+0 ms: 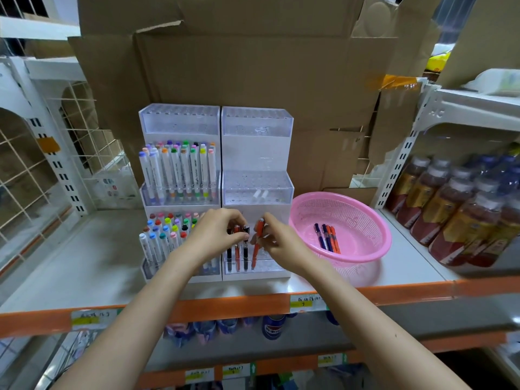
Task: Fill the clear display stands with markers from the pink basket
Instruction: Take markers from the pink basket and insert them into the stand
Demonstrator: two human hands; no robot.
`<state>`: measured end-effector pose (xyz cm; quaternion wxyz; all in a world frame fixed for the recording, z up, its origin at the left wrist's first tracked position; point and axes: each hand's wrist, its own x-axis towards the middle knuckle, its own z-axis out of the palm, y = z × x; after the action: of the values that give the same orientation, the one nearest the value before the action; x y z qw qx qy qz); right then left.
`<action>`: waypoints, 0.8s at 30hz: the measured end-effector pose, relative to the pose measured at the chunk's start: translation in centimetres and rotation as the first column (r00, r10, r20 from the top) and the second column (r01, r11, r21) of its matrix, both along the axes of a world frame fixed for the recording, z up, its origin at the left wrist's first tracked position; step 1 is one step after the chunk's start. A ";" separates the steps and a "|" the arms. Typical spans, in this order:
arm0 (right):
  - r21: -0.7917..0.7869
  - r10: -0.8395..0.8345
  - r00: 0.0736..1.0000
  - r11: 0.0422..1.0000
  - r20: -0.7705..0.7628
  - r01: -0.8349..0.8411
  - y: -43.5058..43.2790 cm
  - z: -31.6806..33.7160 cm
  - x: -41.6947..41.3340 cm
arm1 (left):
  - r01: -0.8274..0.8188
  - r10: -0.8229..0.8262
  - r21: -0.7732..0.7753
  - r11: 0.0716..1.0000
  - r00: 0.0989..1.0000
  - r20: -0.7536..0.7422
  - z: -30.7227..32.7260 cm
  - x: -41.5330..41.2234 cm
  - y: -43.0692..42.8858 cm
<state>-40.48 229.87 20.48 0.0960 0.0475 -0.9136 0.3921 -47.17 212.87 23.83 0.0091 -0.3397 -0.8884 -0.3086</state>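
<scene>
Two clear tiered display stands sit side by side on the shelf. The left stand holds several coloured markers on its middle and bottom tiers. The right stand has three pens upright in its bottom tier. My right hand pinches an orange marker standing in that same tier. My left hand has its fingertips on the tops of the standing pens. The pink basket, to the right of the stands, contains several blue and orange markers.
Flattened cardboard stands behind the stands. Shrink-wrapped bottles fill the shelf to the right. A white wire rack is on the left. The orange shelf edge runs along the front.
</scene>
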 end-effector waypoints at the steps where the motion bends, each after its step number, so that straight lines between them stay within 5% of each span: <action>1: 0.004 -0.001 1.000 1.000 0.002 0.001 0.0 0.0 0.0 | -0.001 0.001 -0.003 1.000 1.000 0.000 0.0 0.0 0.0; 24: 0.150 -0.015 0.999 0.989 0.043 0.008 -0.3 0.5 -0.7 | -0.004 0.004 -0.004 1.000 1.000 -0.003 -0.1 -0.1 -0.1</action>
<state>-41.17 229.62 20.93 0.0745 0.0408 -0.9427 0.3228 -47.31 212.81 23.69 0.0103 -0.3385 -0.8897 -0.3061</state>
